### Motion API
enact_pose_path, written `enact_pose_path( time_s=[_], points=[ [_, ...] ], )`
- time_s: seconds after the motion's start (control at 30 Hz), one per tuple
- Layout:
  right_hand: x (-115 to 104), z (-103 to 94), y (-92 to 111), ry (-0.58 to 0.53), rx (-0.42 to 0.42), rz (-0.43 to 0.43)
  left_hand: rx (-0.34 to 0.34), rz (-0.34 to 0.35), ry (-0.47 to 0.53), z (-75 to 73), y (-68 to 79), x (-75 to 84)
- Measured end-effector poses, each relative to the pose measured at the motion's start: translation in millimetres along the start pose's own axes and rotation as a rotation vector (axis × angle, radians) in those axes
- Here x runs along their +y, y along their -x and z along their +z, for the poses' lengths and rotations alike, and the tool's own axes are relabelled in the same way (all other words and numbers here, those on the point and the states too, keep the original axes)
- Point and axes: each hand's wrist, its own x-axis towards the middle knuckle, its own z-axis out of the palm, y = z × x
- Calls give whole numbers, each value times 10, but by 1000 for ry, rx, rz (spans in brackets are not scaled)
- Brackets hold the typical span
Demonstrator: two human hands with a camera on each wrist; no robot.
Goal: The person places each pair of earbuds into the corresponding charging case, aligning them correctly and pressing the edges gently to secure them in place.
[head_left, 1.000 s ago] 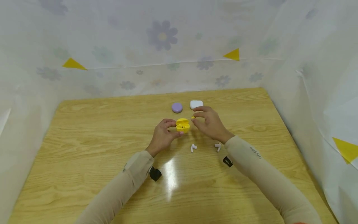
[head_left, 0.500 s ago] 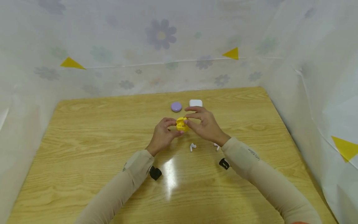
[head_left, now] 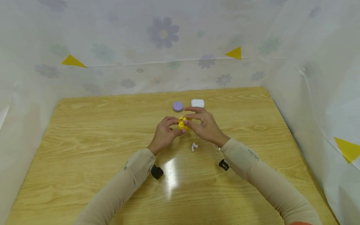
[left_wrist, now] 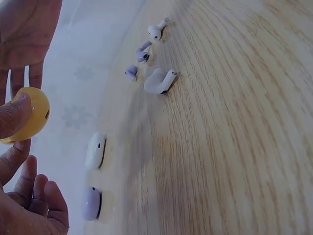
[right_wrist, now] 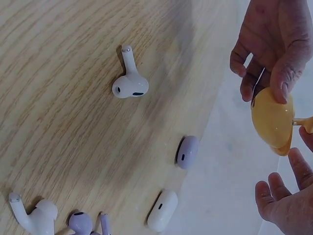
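Observation:
A small yellow earbud case (head_left: 181, 126), lid raised, is held up over the table. My left hand (head_left: 163, 135) grips it from the left, thumb in front and fingers behind. From the right, my right hand (head_left: 206, 125) pinches a yellow earbud (right_wrist: 307, 123) between thumb and index finger, right at the case's opening; its other fingers spread out loosely. In the head view the fingertips cover most of that earbud. A white earbud (head_left: 194, 147) lies on the table below the case, and a second white earbud (head_left: 218, 148) shows partly beside the right wrist.
Behind the hands sit a closed purple round case (head_left: 177, 106) and a closed white case (head_left: 197, 103). Two purple earbuds (left_wrist: 143, 55) lie on the table, hidden in the head view. Black wrist cameras (head_left: 157, 172) hang under both sleeves. Flower-print sheets (head_left: 163, 75) enclose the wooden table (head_left: 92, 150).
My right hand has moved left, bringing the yellow earbud from beside the case to its opening. The left hand keeps its grip on the case, nearly still.

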Motion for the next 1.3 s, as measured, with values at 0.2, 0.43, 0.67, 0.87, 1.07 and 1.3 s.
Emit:
enact_pose_path(
  time_s=[0.2,0.43,0.67,0.87,1.07,1.3],
  points=[
    [5,3,14,9,-5,14,1,3,8,4,1,7],
    [36,-3,30,28,-13,15,2,-21,19,5,6,16],
    [52,-19,34,41,7,-6,9,-15,34,-3,5,10],
    [4,10,27,-25,0,17,12,-5,22,-5,10,24],
    [19,19,29,-39,18,10,15,-1,15,-10,8,35],
    [70,6,37,53,42,-71,24,7,12,-17,9,34]
  ],
)
